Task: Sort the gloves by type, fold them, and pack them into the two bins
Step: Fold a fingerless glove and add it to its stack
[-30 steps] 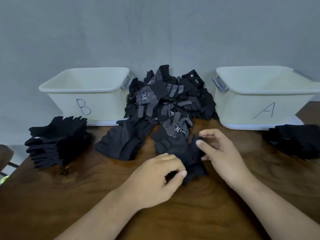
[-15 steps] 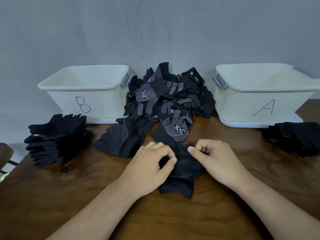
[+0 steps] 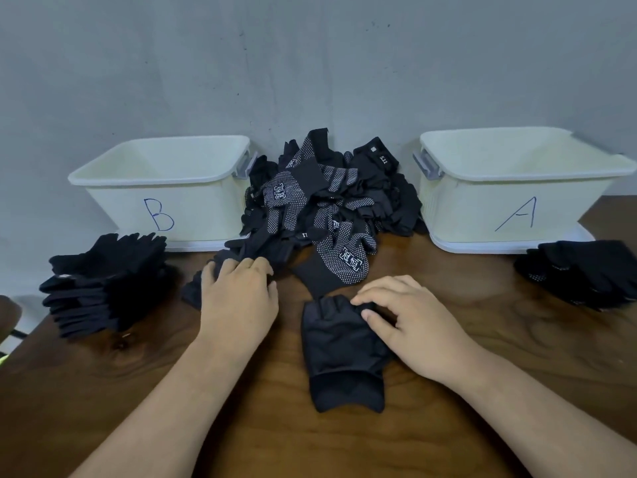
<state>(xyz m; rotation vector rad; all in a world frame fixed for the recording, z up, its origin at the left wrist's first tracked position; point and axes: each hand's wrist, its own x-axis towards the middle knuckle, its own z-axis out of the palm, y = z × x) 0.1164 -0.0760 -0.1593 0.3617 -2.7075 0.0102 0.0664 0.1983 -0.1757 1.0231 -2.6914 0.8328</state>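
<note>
Your right hand (image 3: 410, 326) pinches a folded black fabric glove (image 3: 341, 350), your left hand (image 3: 238, 298) grips a loose black glove (image 3: 255, 250); both cream plastic bins (image 3: 206, 208) look empty, the glove heap (image 3: 310, 201) unsorted.

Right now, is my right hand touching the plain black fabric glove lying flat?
Touching. The head view shows the right hand with fingertips on the glove, at its top edge.

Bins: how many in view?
2: bin B at back left, bin A at back right, glove pile between them. Both show fully; none seems hidden.
</note>
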